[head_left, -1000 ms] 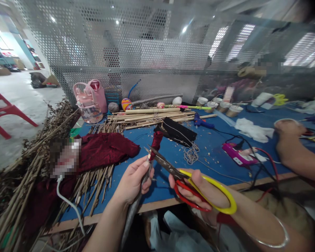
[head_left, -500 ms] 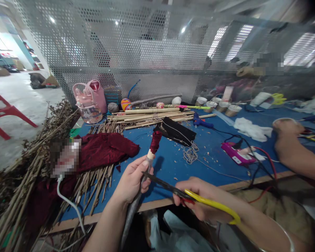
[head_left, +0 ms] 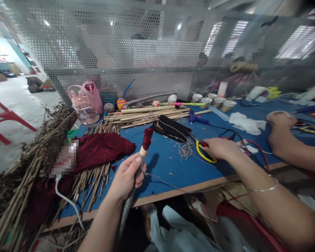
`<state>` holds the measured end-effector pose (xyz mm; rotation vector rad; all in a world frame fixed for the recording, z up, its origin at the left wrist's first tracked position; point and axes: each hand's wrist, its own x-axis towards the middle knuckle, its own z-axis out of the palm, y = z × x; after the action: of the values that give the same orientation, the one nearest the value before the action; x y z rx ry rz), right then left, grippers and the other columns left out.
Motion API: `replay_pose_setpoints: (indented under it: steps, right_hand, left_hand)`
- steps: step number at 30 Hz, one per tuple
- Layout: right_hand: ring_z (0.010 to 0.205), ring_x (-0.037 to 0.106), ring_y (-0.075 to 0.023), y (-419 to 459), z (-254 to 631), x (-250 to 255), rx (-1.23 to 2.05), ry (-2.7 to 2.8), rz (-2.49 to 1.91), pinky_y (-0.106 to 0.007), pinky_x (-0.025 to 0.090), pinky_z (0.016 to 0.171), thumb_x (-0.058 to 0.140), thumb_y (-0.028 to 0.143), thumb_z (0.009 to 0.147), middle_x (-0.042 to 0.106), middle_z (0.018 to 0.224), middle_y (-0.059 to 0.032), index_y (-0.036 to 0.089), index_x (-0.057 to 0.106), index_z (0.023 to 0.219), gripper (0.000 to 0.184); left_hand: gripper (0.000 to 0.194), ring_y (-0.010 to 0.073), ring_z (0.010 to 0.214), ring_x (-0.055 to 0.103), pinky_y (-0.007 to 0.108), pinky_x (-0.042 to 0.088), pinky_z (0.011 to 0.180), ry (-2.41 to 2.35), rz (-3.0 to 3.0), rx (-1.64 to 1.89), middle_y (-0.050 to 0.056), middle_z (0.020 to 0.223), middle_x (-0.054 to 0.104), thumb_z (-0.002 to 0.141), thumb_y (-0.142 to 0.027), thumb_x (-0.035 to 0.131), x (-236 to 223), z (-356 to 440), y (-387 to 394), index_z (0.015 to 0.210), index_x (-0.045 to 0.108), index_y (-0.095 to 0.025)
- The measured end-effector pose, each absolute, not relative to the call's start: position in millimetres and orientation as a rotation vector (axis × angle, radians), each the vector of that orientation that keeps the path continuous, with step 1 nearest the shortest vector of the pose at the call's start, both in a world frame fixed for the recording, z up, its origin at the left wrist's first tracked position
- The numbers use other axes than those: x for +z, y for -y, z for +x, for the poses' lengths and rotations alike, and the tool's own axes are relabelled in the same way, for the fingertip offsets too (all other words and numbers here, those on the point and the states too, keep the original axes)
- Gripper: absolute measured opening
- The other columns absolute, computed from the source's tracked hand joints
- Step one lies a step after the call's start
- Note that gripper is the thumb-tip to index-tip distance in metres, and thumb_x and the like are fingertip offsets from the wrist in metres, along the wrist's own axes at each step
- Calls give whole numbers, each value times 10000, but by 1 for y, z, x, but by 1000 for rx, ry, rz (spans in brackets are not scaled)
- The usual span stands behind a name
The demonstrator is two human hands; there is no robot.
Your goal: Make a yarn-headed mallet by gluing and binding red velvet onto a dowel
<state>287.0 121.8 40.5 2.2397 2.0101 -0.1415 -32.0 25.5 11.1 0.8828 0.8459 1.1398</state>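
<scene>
My left hand [head_left: 127, 173] is closed around a grey-wrapped stick [head_left: 125, 211], held upright at a slant. Dark red velvety cloth [head_left: 147, 138] covers its top end, with a band of pale bare wood below the cloth. Over the right part of the table, my right hand [head_left: 219, 148] grips scissors with yellow handles [head_left: 199, 151]. Their blades point away to the upper left, beside a tangle of grey cord [head_left: 186, 148] and a black piece of material [head_left: 172, 127]. My right fingers are partly hidden behind the back of the hand.
Dark red fabric [head_left: 102, 148] lies left over dry stalks [head_left: 94, 182]. Pale sticks [head_left: 147, 115] lie at the back near a blue glue gun [head_left: 198, 118] and a pink bottle [head_left: 86, 108]. At right, a co-worker's arm [head_left: 286, 147] rests by white gloves [head_left: 246, 122]. Perforated metal [head_left: 136, 52] stands behind.
My right hand has moved with the scissors away from the stick, forward and right to the table by the cord. My left hand still holds the stick, and the view has shifted slightly.
</scene>
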Motion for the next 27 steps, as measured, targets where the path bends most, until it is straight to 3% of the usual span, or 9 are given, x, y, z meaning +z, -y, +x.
replay_pose_setpoints:
  steps: [2,3,7,10,14,17,19,23,27]
  right_hand:
    - [1145,505,-423,-107,260,56,-45,-2238,2246,-548,391,898,500,297,864,522,1257,-293,42,491,1299,505]
    - [1189,489,-347,-97,240,61,-98,-2405,2171,-483,383,965,470,354,891,502,1320,-216,109,444,1349,521]
    - [1118,550,-208,-63,153,57,-1840,-2915,1023,-360,456,943,677,400,758,512,1302,-126,189,254,1420,814]
    - [906,598,-134,-63,115,44,-2384,-2634,805,-270,504,771,731,261,695,568,1161,-95,184,241,1395,857]
    - [550,463,-58,-79,113,44,-2408,-2409,1141,-183,370,506,553,100,761,593,770,6,131,483,1216,461]
    - [448,305,-55,-85,125,54,-2378,-2425,1255,-196,246,447,443,67,751,413,493,65,98,640,936,272]
    - [442,256,-59,-85,130,59,-2339,-2537,1282,-212,218,450,466,141,776,348,462,69,103,664,805,204]
    - [528,369,-78,-89,131,56,-2187,-2858,1178,-219,295,523,560,343,801,467,537,30,113,643,673,277]
    - [572,429,-89,-106,130,45,-2102,-2949,1051,-222,341,568,545,330,822,527,585,15,109,640,669,285]
  left_hand:
    - [334,21,371,344,159,284,329,-897,936,1173,-36,661,501,816,-449,588,16,-30,-24,980,604,-159]
    - [344,24,373,347,166,288,334,-926,966,1186,-33,662,504,812,-459,590,18,-29,-23,969,609,-154]
    - [415,61,451,431,181,344,415,-1161,1133,1291,-20,656,545,813,-461,590,28,-26,-21,1096,632,-161]
    - [428,125,670,556,205,434,591,-1399,1275,1418,20,788,631,821,-445,582,32,-26,-18,1146,640,-174]
    - [464,93,492,446,193,340,450,-1530,1305,1352,-26,605,536,850,-461,530,32,-26,-13,1209,594,-174]
    - [462,65,418,352,183,269,390,-1494,1251,1319,-63,541,415,860,-470,515,30,-25,-14,1216,564,-180]
    - [444,58,419,361,181,281,388,-1430,1216,1319,-62,565,413,863,-470,513,27,-25,-16,1195,562,-178]
    - [381,46,404,386,178,295,371,-1295,1150,1319,-50,625,463,865,-445,523,26,-26,-23,1128,558,-172]
    - [314,31,361,370,155,292,335,-1065,972,1291,-54,656,501,846,-425,555,28,-27,-32,1071,498,-213]
